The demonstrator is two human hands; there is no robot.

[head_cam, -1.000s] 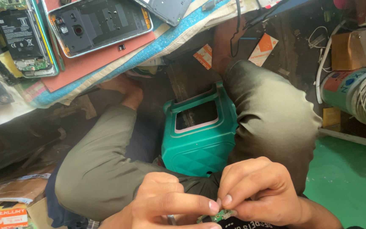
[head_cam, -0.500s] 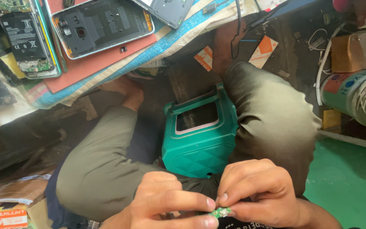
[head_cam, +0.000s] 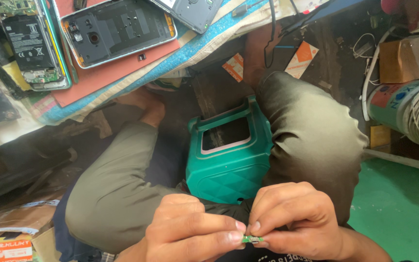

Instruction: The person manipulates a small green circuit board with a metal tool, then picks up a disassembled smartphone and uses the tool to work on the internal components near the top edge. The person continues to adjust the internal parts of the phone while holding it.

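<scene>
**Both hands pinch a tiny green board**

The left hand and right hand close fingertips on a small green circuit board above the lap, near a teal plastic stool. Two orange-and-white rectangular packets lie on the dark floor beyond.

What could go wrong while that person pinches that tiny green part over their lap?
1. The small green circuit piece is held only by the fingertips of the left hand and right hand; it could slip and vanish into the clutter on the floor below.
2. It hangs above the lap, not the work mat, so nothing flat would catch it.
3. Squeezing so thin a piece from both sides might bend or crack it.
</scene>
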